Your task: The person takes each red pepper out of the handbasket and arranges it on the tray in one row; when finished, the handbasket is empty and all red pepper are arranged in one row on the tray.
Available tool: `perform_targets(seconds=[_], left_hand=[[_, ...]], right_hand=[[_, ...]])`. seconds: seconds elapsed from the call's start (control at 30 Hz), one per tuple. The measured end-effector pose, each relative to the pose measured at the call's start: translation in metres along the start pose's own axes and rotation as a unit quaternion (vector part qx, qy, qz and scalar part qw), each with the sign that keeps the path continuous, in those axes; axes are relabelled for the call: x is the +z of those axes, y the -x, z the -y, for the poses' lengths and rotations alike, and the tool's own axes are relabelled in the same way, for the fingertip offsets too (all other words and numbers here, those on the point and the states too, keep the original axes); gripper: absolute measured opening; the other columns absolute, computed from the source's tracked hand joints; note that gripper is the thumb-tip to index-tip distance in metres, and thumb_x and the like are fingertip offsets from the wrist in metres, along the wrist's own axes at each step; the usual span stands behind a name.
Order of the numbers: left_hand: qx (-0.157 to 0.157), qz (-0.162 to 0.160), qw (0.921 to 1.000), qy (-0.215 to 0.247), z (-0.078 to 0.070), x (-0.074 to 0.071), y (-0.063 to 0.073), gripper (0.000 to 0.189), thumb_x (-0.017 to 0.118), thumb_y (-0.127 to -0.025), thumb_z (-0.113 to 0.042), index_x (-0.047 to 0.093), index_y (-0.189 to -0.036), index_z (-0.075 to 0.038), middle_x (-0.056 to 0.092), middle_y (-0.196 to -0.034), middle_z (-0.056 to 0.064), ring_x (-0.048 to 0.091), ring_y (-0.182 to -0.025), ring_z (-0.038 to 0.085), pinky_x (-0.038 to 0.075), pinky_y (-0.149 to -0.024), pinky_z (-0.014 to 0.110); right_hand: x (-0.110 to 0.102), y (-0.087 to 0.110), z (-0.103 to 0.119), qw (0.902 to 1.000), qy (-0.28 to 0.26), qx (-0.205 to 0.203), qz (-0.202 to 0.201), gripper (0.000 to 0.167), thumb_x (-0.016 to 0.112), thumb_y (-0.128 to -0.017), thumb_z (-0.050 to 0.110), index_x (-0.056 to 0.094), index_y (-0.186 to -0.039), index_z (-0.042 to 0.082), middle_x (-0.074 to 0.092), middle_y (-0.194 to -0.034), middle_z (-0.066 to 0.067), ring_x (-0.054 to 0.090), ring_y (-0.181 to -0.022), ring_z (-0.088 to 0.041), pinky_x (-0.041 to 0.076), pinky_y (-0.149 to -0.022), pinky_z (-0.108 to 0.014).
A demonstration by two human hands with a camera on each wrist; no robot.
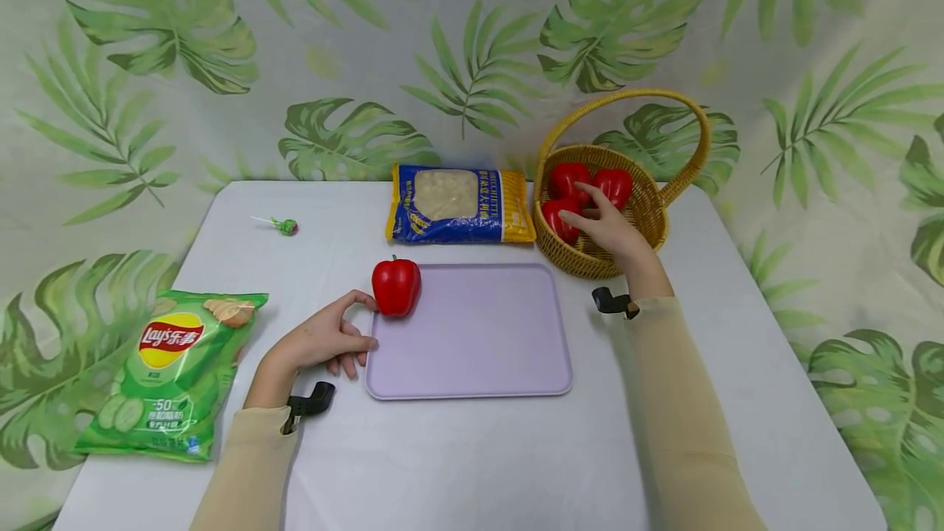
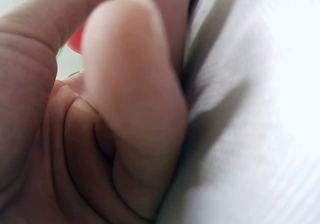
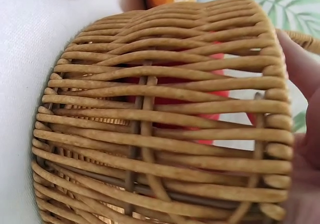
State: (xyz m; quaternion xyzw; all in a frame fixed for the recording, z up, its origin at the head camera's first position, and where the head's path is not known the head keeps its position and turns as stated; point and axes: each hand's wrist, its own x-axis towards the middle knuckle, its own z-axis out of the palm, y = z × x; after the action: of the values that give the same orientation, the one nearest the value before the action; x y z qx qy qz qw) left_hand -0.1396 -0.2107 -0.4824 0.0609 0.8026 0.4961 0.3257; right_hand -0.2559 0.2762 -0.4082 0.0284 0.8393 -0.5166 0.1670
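My left hand [image 1: 324,342] is at the left rim of a pale lilac tray [image 1: 472,334], thumb and index fingertips touching the edge, other fingers bent beside it. A red bell pepper [image 1: 396,287] stands on the tray's upper left corner, close to the index finger. Over a wicker basket [image 1: 601,267], my right hand [image 1: 612,228] reaches in with spread fingers. Its thumb touches the front pepper [image 1: 558,224]; the index fingertip is against the back pepper [image 1: 568,179]. Another pepper [image 1: 614,185] lies to the right. In the right wrist view, the basket's wall [image 3: 165,119] hides most of the contents.
A blue and yellow pasta bag [image 1: 460,205] lies behind the tray, beside the basket. The basket's tall handle [image 1: 627,94] arches above it. A green chip bag [image 1: 173,375] lies at the left, and a lollipop [image 1: 283,225] at the back left.
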Motion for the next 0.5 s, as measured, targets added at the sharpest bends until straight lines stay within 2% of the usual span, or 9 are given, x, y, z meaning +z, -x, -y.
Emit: perform_targets(seconds=[0.2, 0.5], left_hand=[[-0.002, -0.001, 1.0, -0.001, -0.0002, 0.0003, -0.0001, 0.062, 0.078, -0.096, -0.024, 0.04, -0.145, -0.017, 0.075, -0.077, 0.01, 0.071, -0.055, 0.023, 0.055, -0.051, 0.026], [0.001, -0.001, 1.0, 0.0, -0.0002, 0.0003, 0.0001, 0.062, 0.079, -0.096, -0.024, 0.04, -0.144, -0.017, 0.075, -0.076, 0.01, 0.071, -0.054, 0.023, 0.055, -0.05, 0.027]], right_hand=[[-0.0001, -0.0044, 0.0024, 0.9989, -0.03, 0.027, 0.023, 0.087, 0.064, -0.106, 0.033, 0.007, -0.171, 0.027, 0.011, -0.175, -0.027, 0.023, -0.16, -0.048, 0.034, -0.125, -0.065], [0.0003, -0.0112, -0.0062, 0.9971, -0.057, 0.036, 0.037, 0.087, 0.066, -0.105, 0.035, 0.01, -0.171, 0.035, 0.01, -0.175, -0.024, 0.032, -0.153, -0.045, 0.037, -0.125, -0.06]])
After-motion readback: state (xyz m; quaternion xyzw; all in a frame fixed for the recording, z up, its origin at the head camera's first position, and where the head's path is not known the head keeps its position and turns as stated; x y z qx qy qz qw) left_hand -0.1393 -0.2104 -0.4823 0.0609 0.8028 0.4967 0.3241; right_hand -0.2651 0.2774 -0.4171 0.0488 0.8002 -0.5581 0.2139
